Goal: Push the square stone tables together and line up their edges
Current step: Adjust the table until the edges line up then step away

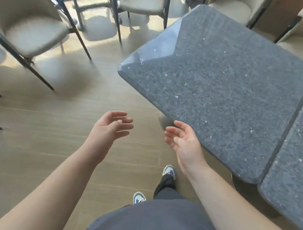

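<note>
A square stone table with a dark grey speckled top and rounded corners fills the right half of the view, turned so that one corner points left toward the chairs and another points near, toward the person. A second stone table of the same grey stone lies against it on the right, cut off by the frame edge; the two facing edges run side by side with only a thin dark seam between them, and their near corners sit close together, though the second table's corner reaches a little nearer than the first's. The right hand hovers just beside the near-left edge of the first table, palm turned inward, fingers loosely spread and gripping nothing; whether its back touches the stone edge cannot be told. The left hand is raised over the floor, well clear of both tables, palm facing the right hand, fingers relaxed and slightly curled, holding nothing. Below the hands are the person's grey clothing, dark trousers and two sneakers on the pale wooden floor. Cream upholstered chairs with dark thin legs stand at far left, along the far side and at far right behind the tables.
</note>
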Demonstrator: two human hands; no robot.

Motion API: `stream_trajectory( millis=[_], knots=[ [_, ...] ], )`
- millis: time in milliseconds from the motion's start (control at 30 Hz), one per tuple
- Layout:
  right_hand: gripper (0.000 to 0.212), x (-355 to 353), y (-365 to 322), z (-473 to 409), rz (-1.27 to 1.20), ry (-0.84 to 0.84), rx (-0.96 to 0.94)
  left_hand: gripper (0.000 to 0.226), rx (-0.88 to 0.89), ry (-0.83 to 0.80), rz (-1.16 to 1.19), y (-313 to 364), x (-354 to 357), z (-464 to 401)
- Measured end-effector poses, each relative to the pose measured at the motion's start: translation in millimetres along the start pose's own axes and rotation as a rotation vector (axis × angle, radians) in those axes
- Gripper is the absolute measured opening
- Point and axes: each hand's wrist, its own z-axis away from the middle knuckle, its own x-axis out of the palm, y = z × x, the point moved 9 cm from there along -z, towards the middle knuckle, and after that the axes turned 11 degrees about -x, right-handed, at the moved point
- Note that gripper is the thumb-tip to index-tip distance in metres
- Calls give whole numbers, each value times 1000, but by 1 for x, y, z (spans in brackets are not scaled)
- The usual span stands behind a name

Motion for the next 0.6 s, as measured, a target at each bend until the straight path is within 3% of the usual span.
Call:
stream_trajectory(
  millis=[333,600],
  knots=[
    [49,146,-57,-91,43,-287,-142,29,145,173,122,98,-92,-42],
    [44,243,-107,-209,29,-349,-189,30,163,276,72,202,-120,-138]
  ],
)
